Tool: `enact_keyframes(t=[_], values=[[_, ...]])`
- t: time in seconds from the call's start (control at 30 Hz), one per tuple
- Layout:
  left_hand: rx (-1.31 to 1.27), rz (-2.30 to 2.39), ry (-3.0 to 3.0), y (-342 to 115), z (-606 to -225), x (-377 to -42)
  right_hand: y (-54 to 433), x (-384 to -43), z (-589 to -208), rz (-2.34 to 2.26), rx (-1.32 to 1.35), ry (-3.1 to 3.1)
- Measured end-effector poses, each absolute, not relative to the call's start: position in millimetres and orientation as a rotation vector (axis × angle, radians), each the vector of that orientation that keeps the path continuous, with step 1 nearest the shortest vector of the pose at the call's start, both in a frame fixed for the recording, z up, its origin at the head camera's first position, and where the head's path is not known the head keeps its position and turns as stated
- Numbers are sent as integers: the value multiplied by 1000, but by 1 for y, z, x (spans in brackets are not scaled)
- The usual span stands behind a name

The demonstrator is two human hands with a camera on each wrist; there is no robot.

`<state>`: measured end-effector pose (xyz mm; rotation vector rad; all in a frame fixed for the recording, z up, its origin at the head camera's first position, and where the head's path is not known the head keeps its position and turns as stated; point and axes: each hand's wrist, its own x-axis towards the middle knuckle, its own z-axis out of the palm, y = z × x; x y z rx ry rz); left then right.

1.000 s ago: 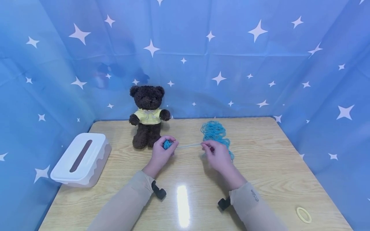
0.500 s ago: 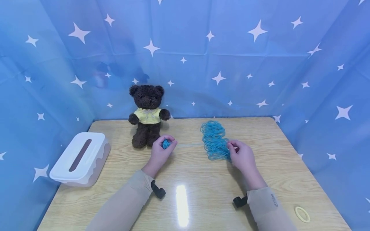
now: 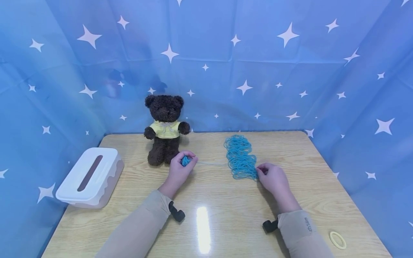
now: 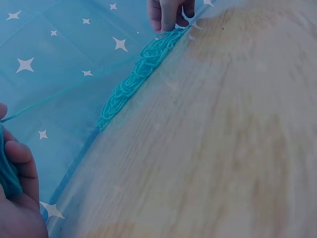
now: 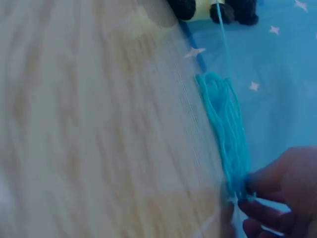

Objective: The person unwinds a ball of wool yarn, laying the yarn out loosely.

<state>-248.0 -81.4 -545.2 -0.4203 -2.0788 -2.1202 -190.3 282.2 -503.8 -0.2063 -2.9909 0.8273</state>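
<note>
Curled round a small ball of blue yarn (image 3: 185, 161), my left hand (image 3: 179, 169) is raised near the teddy bear's feet. From it a strand of yarn (image 4: 59, 92) runs across to a looped pile of the same yarn (image 3: 239, 157) on the table. My right hand (image 3: 274, 179) is at the pile's right edge, thumb and fingertips together on the yarn there. In the right wrist view the fingertips (image 5: 247, 193) meet the end of the loops (image 5: 223, 124). The wrist view of the left shows part of the held yarn (image 4: 9, 171) inside the fingers.
A dark brown teddy bear (image 3: 164, 118) in a yellow top stands at the back left. To the left is a white slotted box (image 3: 96, 179). A pale yellow ring (image 3: 337, 240) lies at the front right of the wooden table (image 3: 232, 215). Behind hangs a blue starry curtain (image 3: 206, 86).
My right hand has moved from the pile's left side across to its right edge, drawing yarn along, then slightly down. The loops lie in a fuller row. My left hand has stayed nearly still.
</note>
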Motion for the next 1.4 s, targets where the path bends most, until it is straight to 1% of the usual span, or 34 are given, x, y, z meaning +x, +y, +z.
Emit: enact_keyframes(t=[0.2,0.33,0.5,0.63,0.8,0.93,1.07,1.4], values=[[-417,-2133,-2098,-81,-544,-248,253,-191,-500,826,-104,-2819],[-411,-2135,-2101,-81,-542,-247,219,-193,-496,935,112,-2713],[-392,-2164,-2094,-80,-542,-247,175,-195,-494,1068,363,-2738],[-412,-2173,-2091,-78,-543,-247,146,-198,-494,1142,438,-2786],[-436,-2187,-2097,-77,-543,-247,123,-203,-496,1139,451,-2857],[-433,-2213,-2094,-77,-541,-247,117,-207,-499,1074,462,-2870],[-417,-2217,-2089,-76,-541,-247,121,-208,-499,1092,458,-2831],[-405,-2223,-2077,-79,-542,-247,167,-212,-488,1088,315,-2720]])
